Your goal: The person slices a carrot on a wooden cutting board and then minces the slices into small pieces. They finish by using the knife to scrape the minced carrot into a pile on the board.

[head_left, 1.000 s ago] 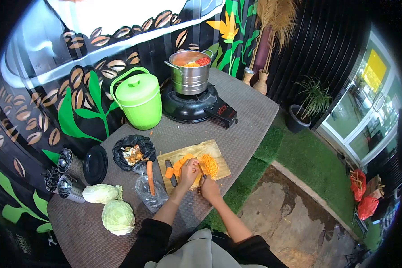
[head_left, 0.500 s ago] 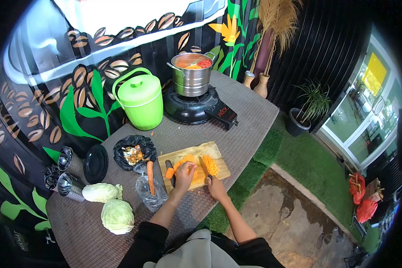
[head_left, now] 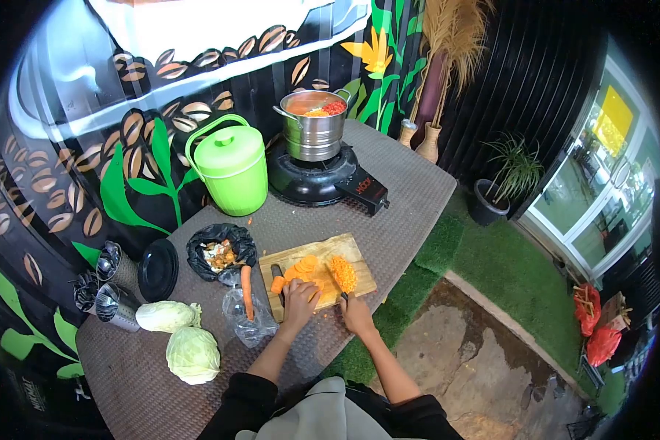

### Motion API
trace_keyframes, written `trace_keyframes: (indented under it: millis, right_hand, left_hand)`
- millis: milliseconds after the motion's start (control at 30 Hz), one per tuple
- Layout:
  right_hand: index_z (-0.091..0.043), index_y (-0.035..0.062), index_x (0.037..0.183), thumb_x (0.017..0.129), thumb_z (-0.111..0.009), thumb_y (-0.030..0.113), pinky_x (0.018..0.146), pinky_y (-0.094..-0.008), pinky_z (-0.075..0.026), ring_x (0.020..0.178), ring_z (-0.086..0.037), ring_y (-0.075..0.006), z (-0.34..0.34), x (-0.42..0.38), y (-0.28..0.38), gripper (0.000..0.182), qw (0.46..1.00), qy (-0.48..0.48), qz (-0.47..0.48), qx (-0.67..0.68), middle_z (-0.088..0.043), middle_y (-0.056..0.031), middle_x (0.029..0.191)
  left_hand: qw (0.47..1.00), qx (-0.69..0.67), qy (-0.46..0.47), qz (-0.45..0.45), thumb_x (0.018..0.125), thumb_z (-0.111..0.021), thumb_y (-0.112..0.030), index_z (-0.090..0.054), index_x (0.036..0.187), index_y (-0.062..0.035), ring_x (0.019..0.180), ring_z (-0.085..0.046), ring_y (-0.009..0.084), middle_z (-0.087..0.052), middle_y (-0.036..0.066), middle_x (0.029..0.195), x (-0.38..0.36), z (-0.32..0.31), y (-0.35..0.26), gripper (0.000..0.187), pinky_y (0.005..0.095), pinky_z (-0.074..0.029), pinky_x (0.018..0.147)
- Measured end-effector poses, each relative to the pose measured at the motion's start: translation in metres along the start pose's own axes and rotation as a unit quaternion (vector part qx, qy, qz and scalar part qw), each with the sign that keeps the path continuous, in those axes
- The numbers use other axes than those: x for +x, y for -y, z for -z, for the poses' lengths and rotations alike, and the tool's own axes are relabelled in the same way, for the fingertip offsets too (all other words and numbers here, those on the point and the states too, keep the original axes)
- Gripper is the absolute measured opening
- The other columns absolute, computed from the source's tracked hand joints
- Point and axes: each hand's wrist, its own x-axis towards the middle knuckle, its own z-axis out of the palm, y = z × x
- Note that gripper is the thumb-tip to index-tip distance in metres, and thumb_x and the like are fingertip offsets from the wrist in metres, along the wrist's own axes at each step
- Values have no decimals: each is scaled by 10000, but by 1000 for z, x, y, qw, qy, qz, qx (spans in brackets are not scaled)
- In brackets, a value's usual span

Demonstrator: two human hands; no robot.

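On the wooden cutting board (head_left: 364,273), my left hand (head_left: 301,302) is curled down with its fingertips on carrot slices, partly covering them. More orange carrot slices (head_left: 306,264) lie just beyond those fingers. My right hand (head_left: 356,312) is closed around the handle of a knife (head_left: 344,295), its blade lying along the left side of a heap of diced carrot (head_left: 342,273). A carrot chunk (head_left: 278,284) and a black-handled tool (head_left: 276,270) sit at the board's left side. Left of the board, a whole carrot (head_left: 247,292) rests on a clear plastic bag (head_left: 248,323).
A metal pot (head_left: 314,136) with chopped vegetables stands on a black portable stove (head_left: 308,180). Beside it is a green lidded bucket (head_left: 231,169). A black bag of peelings (head_left: 221,253), two cabbages (head_left: 193,356), black plates (head_left: 158,268) and metal utensil cups (head_left: 116,306) occupy the left.
My left hand has come down from a raised pinch onto the slices near the board's front left, uncovering the slices behind. My right hand stays near the same spot, the knife blade lower.
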Motion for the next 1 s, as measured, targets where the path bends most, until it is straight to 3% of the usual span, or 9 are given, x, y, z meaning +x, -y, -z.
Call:
trace_keyframes:
  millis: [133, 200, 300, 600, 700, 767, 900, 1000]
  right_hand:
    - [-517, -75, 1007, 947, -476, 306, 732, -555, -477, 810, -604, -491, -4, -2, -1, 388, 999, 27, 25, -19, -615, -333, 823]
    - [-518, -77, 1003, 945, -477, 304, 724, -554, -480, 814, -606, -485, -3, -1, 2, 387, 1000, 3, -29, 7, -613, -336, 819]
    - [-518, -76, 1002, 946, -475, 304, 720, -553, -482, 818, -607, -483, 0, -1, 3, 386, 1000, 5, -27, 13, -615, -332, 821]
    - [-534, -73, 1008, 958, -437, 319, 774, -541, -482, 853, -609, -489, 8, 11, 2, 407, 998, -9, -50, 33, -630, -318, 871]
    - [-534, -64, 1015, 958, -438, 324, 776, -537, -486, 868, -611, -484, 4, 17, 1, 403, 998, -18, -49, 24, -631, -314, 904]
    - [-531, -59, 1025, 958, -438, 328, 784, -535, -486, 882, -612, -478, -1, 19, -2, 403, 999, 0, -54, 8, -630, -313, 921]
    - [-537, -53, 1026, 961, -433, 338, 802, -523, -489, 919, -617, -459, -7, 13, 16, 409, 994, -10, -104, -7, -628, -304, 960]
    - [-524, -61, 1053, 959, -434, 330, 806, -512, -493, 918, -618, -461, -10, 26, 15, 411, 994, 24, -106, -19, -627, -301, 976]
  left_hand:
    - [1000, 12, -1, -13, 762, -706, -165, -714, 866, -65, 963, -538, 215, -685, 43, 956, 2, 0, -3, 144, 373, -347, 832]
    - [1000, 18, -5, -15, 763, -702, -158, -714, 865, -67, 953, -543, 210, -687, 39, 947, 3, 3, -4, 137, 370, -346, 825]
    - [1000, 11, 9, -24, 775, -687, -144, -704, 857, -52, 940, -558, 221, -688, 47, 929, 5, 4, -5, 125, 379, -346, 824]
    - [995, -4, 75, -68, 813, -636, -134, -672, 826, -38, 1030, -570, 240, -687, 59, 907, 20, -15, -3, 103, 439, -334, 876]
    - [995, 36, 52, -74, 780, -684, -166, -706, 875, -74, 1036, -553, 215, -694, 30, 926, 19, -9, -11, 134, 431, -301, 907]
    - [998, 47, -15, -50, 769, -701, -208, -714, 867, -89, 982, -538, 220, -686, 8, 923, 13, -8, -12, 155, 426, -290, 904]
    - [998, 66, -23, 0, 798, -676, -233, -701, 864, -100, 950, -528, 206, -667, -13, 919, 8, 4, -15, 151, 436, -278, 893]
    - [996, 91, -9, 2, 761, -712, -231, -710, 849, -100, 928, -526, 205, -671, -19, 908, 6, 3, -9, 159, 403, -293, 865]
